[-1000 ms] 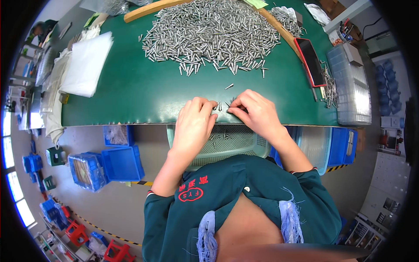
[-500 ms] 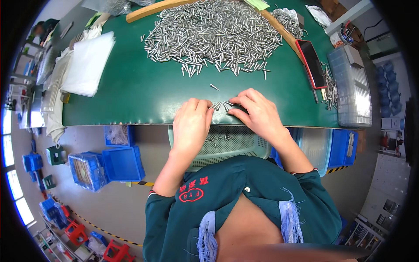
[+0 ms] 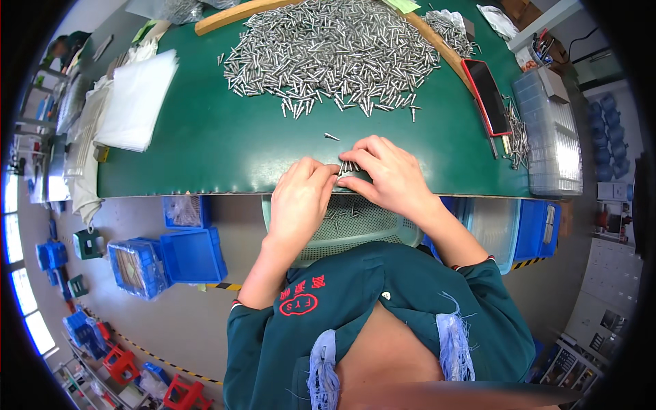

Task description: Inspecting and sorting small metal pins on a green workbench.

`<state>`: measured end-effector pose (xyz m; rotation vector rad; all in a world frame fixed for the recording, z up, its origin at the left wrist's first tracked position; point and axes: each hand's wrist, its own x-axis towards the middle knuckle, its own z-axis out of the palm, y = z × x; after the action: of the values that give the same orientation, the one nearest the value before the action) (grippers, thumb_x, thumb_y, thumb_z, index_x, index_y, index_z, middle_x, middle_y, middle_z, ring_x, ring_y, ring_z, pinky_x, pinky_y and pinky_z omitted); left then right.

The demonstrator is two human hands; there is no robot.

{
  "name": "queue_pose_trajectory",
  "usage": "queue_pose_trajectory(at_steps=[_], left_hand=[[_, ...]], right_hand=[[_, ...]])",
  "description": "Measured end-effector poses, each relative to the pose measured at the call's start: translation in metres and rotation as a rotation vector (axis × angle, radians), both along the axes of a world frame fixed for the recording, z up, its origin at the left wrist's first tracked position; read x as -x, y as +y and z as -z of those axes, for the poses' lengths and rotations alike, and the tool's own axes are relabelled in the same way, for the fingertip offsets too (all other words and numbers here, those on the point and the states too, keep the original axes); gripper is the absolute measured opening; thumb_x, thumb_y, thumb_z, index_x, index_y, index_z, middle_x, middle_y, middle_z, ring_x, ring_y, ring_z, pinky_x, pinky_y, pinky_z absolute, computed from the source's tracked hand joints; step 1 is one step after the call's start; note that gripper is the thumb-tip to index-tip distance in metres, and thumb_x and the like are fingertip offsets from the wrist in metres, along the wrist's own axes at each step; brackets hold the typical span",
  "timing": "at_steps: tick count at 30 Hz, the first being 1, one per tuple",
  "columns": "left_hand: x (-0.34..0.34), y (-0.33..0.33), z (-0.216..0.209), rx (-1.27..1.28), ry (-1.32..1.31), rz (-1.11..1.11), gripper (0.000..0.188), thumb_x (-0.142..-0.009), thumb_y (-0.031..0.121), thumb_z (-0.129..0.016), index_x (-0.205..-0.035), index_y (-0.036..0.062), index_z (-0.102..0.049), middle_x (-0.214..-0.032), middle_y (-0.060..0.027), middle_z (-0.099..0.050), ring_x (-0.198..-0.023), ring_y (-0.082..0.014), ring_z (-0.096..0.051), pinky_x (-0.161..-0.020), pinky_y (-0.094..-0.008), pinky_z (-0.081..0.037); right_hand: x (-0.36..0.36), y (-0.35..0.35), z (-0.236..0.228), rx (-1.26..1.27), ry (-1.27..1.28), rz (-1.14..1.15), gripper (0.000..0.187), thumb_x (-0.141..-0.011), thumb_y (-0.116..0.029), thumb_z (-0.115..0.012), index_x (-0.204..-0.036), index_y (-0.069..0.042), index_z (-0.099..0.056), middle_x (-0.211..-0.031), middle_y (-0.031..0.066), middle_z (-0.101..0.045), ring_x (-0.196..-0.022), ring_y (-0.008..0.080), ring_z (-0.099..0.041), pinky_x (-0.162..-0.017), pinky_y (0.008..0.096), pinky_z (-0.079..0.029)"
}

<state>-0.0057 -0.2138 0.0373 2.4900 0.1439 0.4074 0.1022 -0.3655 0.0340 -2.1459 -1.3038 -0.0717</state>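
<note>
Several small silver metal pins (image 3: 349,166), tapered like little rivets, are bunched side by side near the front edge of the green table. My right hand (image 3: 389,172) curves over them from the right, thumb and fingers closed about the bunch. From the left, the closed fingertips of my left hand (image 3: 301,196) press against the bunch's left side. The fingers partly hide the pins. One loose pin (image 3: 331,137) lies apart, just beyond my hands. Farther back spreads a large heap of the same pins (image 3: 335,55).
Wooden strips (image 3: 242,14) border the heap. A red-framed phone (image 3: 487,96) and clear plastic boxes (image 3: 547,137) stand at the right. White plastic bags (image 3: 140,102) lie at the left. Below the table edge is a pale green basket (image 3: 321,253) holding some pins.
My right hand has moved left, toward my left hand. The pins, fanned out before, are now packed closer together between my fingers.
</note>
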Motion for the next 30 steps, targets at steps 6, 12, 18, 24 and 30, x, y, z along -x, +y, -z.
queue_pose_trajectory(at_steps=[6,12,18,24,30], left_hand=[[0.021,0.003,-0.015,0.702,0.233,0.020,0.016,-0.090,0.004,-0.057,-0.102,0.0020,-0.067,-0.088,-0.0062,-0.067,-0.077,-0.0129,-0.063,-0.067,-0.0248,-0.049],[0.026,-0.001,0.026,1.453,0.559,0.199,0.033,-0.099,0.019,-0.048,-0.120,-0.0043,-0.057,-0.107,-0.0144,-0.066,-0.095,-0.0183,-0.065,-0.082,-0.0299,-0.052],[0.015,-0.009,0.037,1.974,0.595,0.260,0.038,-0.099,0.024,-0.048,-0.121,-0.0064,-0.052,-0.114,-0.0195,-0.062,-0.108,-0.0286,-0.062,-0.092,-0.0385,-0.053],[0.013,-0.021,0.034,1.708,0.631,0.205,0.035,-0.100,0.023,-0.046,-0.121,-0.0044,-0.053,-0.113,-0.0162,-0.063,-0.103,-0.0240,-0.064,-0.087,-0.0331,-0.053],[0.016,-0.019,0.013,1.393,0.573,0.228,0.031,-0.101,0.019,-0.044,-0.119,-0.0028,-0.055,-0.108,-0.0130,-0.065,-0.099,-0.0194,-0.065,-0.085,-0.0299,-0.053]], right_hand=[[0.000,0.001,-0.001,0.030,-0.078,0.025,0.021,-0.076,-0.023,-0.073,-0.093,-0.014,-0.067,-0.089,-0.0003,-0.057,-0.080,0.0187,-0.059,-0.065,0.0319,-0.049],[-0.001,-0.012,-0.004,0.049,-0.034,-0.085,0.017,-0.077,-0.019,-0.071,-0.093,-0.012,-0.067,-0.091,-0.0005,-0.060,-0.080,0.0188,-0.059,-0.065,0.0324,-0.050],[0.017,-0.028,-0.020,0.108,0.070,-0.176,0.018,-0.079,-0.017,-0.067,-0.096,-0.011,-0.064,-0.093,0.0023,-0.059,-0.083,0.0211,-0.060,-0.069,0.0334,-0.052],[0.016,-0.033,-0.020,0.179,0.268,-0.166,0.027,-0.081,-0.011,-0.066,-0.107,-0.010,-0.064,-0.096,0.0051,-0.060,-0.087,0.0240,-0.062,-0.073,0.0348,-0.052],[0.014,-0.033,-0.028,0.070,0.547,-0.156,0.037,-0.082,-0.005,-0.063,-0.118,-0.009,-0.059,-0.096,0.0068,-0.060,-0.084,0.0210,-0.063,-0.070,0.0330,-0.052]])
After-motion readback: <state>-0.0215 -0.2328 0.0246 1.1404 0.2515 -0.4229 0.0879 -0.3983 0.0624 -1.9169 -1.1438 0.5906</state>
